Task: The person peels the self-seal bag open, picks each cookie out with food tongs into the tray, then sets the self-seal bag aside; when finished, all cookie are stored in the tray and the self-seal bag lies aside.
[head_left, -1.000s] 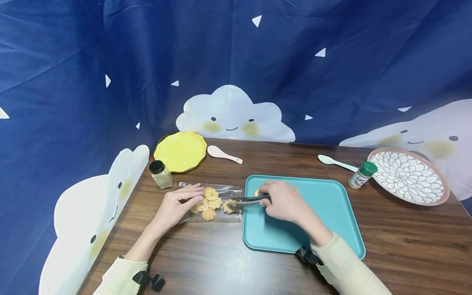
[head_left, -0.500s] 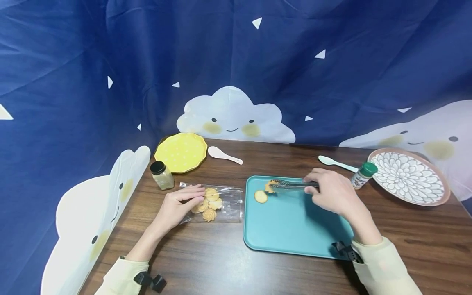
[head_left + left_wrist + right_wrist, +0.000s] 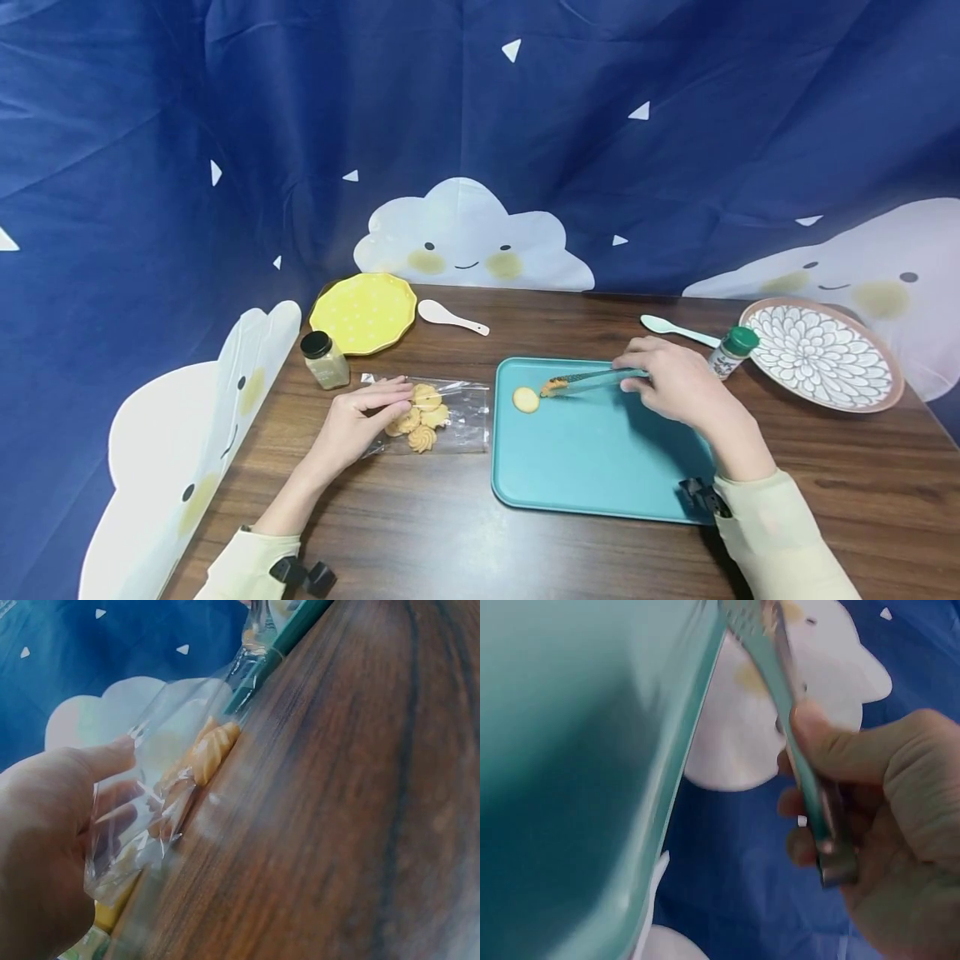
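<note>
teal plastic tray (image 3: pixel 585 467) lies beneath the right fingers in the head view, where the right hand (image 3: pixel 671 379) pinches dark tongs (image 3: pixel 600 377) between thumb and fingers; well out past the fingertips, their far end grips a cookie (image 3: pixel 553 387) over the tray, just beside a round cookie (image 3: pixel 526 400) lying there. whether the gripped one touches the tray i cannot tell. it looks light, dry and brittle, so a mild squeeze across its middle should suit it better than a hard bite on the edge. the left hand (image 3: pixel 363 421) rests on a clear bag (image 3: pixel 468 417), fingers fairly straight, thumb apart from them; bagged cookies (image 3: pixel 422 439) sit just beyond those fingertips. a black-lidded jar (image 3: pixel 327 362) and a yellow plate (image 3: pixel 363 312) are farther off beyond the left fingers. in the left wrist view, the film stands before the fingers and shows them through; thin, limp and probably slippery, it seems best steadied by flat pressure near its end. in the right wrist view, the fingers curl round the tongs' smooth, stiff-looking handle, opposite the thumb; the tips above are too blurred to show the cookie.
</note>
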The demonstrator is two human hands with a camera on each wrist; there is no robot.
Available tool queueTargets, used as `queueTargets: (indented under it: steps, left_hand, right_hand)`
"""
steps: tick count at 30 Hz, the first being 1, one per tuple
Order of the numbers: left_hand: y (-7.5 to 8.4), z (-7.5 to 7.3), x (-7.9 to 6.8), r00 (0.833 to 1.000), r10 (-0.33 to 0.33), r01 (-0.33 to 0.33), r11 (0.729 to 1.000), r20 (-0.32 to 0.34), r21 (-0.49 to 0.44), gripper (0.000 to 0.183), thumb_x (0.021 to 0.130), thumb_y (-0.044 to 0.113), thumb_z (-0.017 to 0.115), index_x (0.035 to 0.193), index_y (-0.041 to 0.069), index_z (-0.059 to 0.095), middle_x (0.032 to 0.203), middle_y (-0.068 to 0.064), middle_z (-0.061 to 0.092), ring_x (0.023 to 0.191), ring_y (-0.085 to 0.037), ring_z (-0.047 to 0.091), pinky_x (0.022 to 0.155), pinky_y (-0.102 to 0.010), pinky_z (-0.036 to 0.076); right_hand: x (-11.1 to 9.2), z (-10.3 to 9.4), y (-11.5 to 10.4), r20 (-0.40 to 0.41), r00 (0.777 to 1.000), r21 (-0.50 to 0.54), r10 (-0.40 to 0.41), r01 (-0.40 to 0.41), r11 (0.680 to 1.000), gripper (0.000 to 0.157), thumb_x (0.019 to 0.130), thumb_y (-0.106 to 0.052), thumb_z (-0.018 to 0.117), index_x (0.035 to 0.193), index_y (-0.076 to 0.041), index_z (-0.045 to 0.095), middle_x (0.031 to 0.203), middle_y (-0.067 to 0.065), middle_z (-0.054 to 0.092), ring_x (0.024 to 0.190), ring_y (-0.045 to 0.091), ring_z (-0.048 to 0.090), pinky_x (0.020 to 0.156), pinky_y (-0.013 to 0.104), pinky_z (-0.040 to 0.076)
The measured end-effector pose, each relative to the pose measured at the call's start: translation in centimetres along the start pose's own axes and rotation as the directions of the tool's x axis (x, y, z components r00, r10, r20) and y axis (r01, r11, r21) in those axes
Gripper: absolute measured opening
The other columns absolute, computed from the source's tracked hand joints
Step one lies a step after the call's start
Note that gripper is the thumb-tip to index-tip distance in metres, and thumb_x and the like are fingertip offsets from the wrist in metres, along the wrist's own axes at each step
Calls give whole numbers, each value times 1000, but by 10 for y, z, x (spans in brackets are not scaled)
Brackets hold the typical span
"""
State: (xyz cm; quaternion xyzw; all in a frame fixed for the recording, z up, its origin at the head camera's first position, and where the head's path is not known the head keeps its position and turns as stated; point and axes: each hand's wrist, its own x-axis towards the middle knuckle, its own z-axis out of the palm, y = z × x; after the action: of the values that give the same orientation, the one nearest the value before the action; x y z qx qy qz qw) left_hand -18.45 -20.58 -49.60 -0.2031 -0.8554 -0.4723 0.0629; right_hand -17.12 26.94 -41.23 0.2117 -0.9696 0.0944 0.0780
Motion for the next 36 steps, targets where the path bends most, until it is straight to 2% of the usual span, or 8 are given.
queueTargets:
  steps: [4,8,17,19,22,28,31,36]
  left_hand:
    - [0,0,0,1000,-1,1,1000,-1,-2,28,90,36,76,115,23,78,118,9,77,128,-15,67,121,-31,42]
    - [1,0,0,1000,-4,3,1000,-2,-12,27,90,34,76,115,22,78,118,7,77,128,-17,67,121,-31,41]
    - [2,1,-1,1000,2,-2,1000,-6,-31,27,90,33,76,114,21,78,118,5,77,128,-19,67,121,-33,41]
    - [2,1,-1,1000,3,-3,1000,-5,-28,27,90,33,76,114,21,78,118,6,77,128,-19,67,121,-31,41]
    - [3,0,0,1000,3,-3,1000,-2,-13,28,90,35,76,114,21,78,118,7,77,128,-17,67,121,-29,42]
    - [4,0,1,1000,-8,8,1000,-5,-12,29,90,37,76,115,21,78,118,7,77,127,-17,67,117,-20,45]
    - [5,0,1,1000,-9,8,1000,-6,-21,29,90,37,76,114,21,78,119,7,77,128,-16,67,114,-16,46]
    - [26,-3,-2,1000,-15,15,999,-19,-39,25,90,23,78,113,11,78,118,-4,78,127,-25,67,113,-24,49]
  right_hand:
    - [-3,-5,4,12,999,-13,-46,47,999,24,83,-18,84,106,-20,79,100,-1,70,87,20,69,64,38,55]
    - [-6,-11,6,65,997,14,-44,43,999,27,82,-18,84,108,-20,79,103,-1,70,94,22,69,71,41,58]
    - [-10,-21,8,257,961,70,105,-126,990,31,88,-20,77,119,-18,75,134,18,66,123,42,63,89,57,57]
    - [-11,-22,9,256,960,80,111,-136,988,30,88,-19,76,118,-18,75,133,17,67,120,40,65,88,56,57]
    - [-11,-21,10,231,968,100,96,-122,988,27,89,-19,76,116,-18,75,122,8,71,99,27,70,81,48,58]
    - [-5,-16,7,179,982,106,57,-77,991,27,90,-22,75,117,-20,75,112,0,72,74,12,63,67,35,52]
    - [0,-14,-2,164,986,144,32,-56,988,27,92,-23,74,119,-20,74,112,-1,71,73,8,60,68,31,51]
    - [19,-5,-27,183,982,252,-45,-2,968,26,95,-21,70,121,-17,74,112,2,72,85,10,64,77,34,54]
